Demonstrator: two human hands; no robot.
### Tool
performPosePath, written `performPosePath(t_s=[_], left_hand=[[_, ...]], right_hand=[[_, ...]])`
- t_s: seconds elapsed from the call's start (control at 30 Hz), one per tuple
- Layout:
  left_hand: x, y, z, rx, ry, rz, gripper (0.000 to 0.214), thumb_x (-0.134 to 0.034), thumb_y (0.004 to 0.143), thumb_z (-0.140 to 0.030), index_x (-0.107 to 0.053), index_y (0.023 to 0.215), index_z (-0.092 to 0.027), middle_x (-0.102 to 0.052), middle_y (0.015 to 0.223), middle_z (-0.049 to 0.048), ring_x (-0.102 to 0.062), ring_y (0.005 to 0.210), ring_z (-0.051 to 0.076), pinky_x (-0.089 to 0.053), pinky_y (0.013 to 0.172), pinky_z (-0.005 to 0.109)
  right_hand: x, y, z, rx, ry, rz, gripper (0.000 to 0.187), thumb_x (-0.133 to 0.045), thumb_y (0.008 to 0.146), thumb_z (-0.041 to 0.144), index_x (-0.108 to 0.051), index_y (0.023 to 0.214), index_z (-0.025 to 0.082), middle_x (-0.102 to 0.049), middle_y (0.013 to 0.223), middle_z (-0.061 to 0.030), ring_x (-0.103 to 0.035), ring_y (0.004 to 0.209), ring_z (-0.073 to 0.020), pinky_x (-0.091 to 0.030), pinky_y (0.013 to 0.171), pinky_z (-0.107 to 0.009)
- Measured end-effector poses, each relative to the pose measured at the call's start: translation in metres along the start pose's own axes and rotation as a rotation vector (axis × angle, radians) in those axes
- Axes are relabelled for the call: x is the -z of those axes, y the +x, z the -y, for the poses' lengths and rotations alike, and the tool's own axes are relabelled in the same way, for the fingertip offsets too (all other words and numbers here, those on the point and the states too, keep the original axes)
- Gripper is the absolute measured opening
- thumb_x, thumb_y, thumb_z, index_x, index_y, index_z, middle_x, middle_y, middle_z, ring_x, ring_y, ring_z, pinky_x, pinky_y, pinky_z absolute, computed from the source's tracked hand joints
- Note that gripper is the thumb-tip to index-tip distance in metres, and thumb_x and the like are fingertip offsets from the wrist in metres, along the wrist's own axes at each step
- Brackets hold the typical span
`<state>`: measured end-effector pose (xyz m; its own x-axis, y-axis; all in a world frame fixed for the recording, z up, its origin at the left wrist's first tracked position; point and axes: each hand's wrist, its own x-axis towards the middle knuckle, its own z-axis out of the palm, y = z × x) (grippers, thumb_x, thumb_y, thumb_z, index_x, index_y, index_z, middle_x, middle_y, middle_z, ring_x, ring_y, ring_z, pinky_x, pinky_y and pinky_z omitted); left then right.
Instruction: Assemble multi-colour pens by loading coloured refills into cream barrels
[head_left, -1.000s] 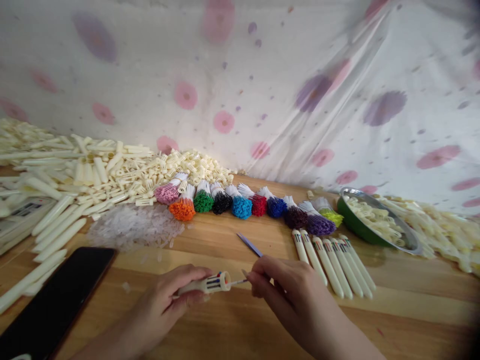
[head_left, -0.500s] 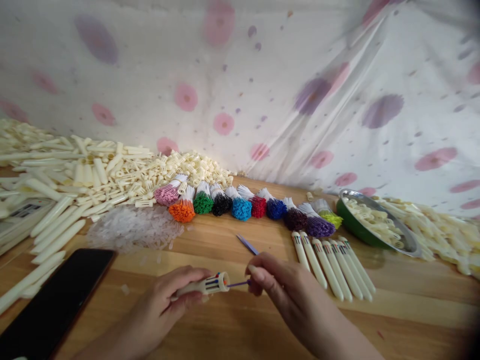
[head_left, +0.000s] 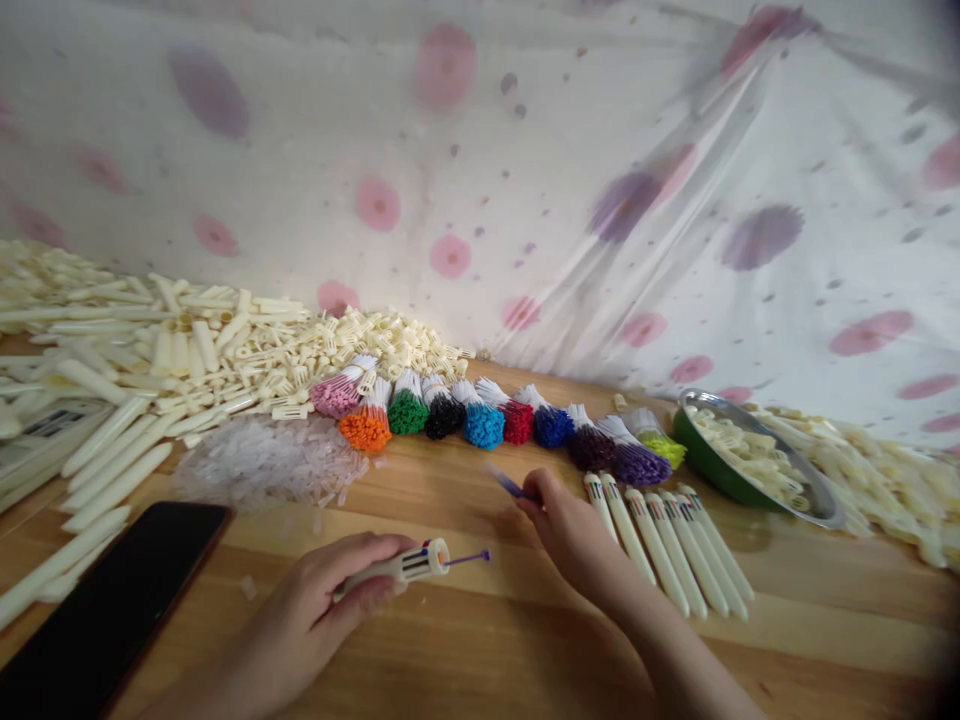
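My left hand (head_left: 324, 606) is closed round a cream pen barrel (head_left: 390, 570) low in the middle, with a thin purple refill (head_left: 466, 558) sticking out of its right end. My right hand (head_left: 574, 530) has reached forward; its fingertips are pinched on a loose blue-purple refill (head_left: 504, 481) lying on the wooden table (head_left: 480, 650). Just right of that hand lies a row of several assembled cream pens (head_left: 667, 540).
Bundles of coloured refills (head_left: 480, 420) lie in a row across the middle. Heaps of cream pen parts (head_left: 187, 345) and clear small pieces (head_left: 262, 460) fill the left. A black phone (head_left: 112, 600) lies at bottom left. A green bowl (head_left: 750, 460) of parts stands on the right, before a flowered curtain.
My right hand let go of the purple refill, now left sticking out of the barrel, and moved forward to the loose refill on the table. The left hand stayed put.
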<state>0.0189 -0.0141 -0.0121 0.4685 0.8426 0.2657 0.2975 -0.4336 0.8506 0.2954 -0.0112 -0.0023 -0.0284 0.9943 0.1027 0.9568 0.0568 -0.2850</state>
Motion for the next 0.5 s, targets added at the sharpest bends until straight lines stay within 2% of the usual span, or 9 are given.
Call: performPosePath(t_s=[0.13,0.23,0.33,0.5], left_hand=[[0.002,-0.002,0.003,-0.014,0.019,0.035,0.030,-0.058,0.084,-0.020,-0.063,0.108,-0.039,-0.073,0.105,-0.0074,-0.068,0.094,0.012,-0.051,0.080,0.015],[0.001,-0.004,0.004,-0.028,0.052,0.087,0.032,-0.057,0.084,-0.020,-0.061,0.110,-0.040,-0.072,0.106,-0.0070,-0.067,0.096,0.012,-0.051,0.081,0.015],[0.000,-0.004,0.005,-0.050,0.078,0.102,0.033,-0.058,0.084,-0.020,-0.061,0.111,-0.040,-0.072,0.104,-0.0065,-0.067,0.094,0.012,-0.050,0.082,0.016],[-0.002,-0.005,0.005,-0.069,0.081,0.097,0.031,-0.059,0.083,-0.020,-0.063,0.110,-0.036,-0.072,0.102,-0.0033,-0.067,0.093,0.014,-0.051,0.082,0.020]], right_hand=[[0.048,-0.015,0.005,0.180,0.243,0.052,0.011,-0.046,0.089,0.026,-0.055,0.091,0.021,-0.064,0.076,-0.0005,-0.060,0.066,-0.0142,-0.044,0.058,-0.023],[0.072,-0.028,0.013,0.302,0.314,0.103,0.020,-0.048,0.091,0.026,-0.056,0.109,0.026,-0.065,0.085,0.0003,-0.061,0.074,-0.0123,-0.046,0.065,-0.021],[0.079,-0.035,0.021,0.403,0.312,0.126,0.018,-0.047,0.092,0.020,-0.059,0.104,0.027,-0.063,0.093,-0.0004,-0.059,0.083,-0.0120,-0.045,0.072,-0.021],[0.072,-0.037,0.031,0.484,0.304,0.083,0.015,-0.045,0.092,0.014,-0.058,0.094,0.021,-0.061,0.086,-0.0026,-0.057,0.078,-0.0133,-0.045,0.068,-0.024]])
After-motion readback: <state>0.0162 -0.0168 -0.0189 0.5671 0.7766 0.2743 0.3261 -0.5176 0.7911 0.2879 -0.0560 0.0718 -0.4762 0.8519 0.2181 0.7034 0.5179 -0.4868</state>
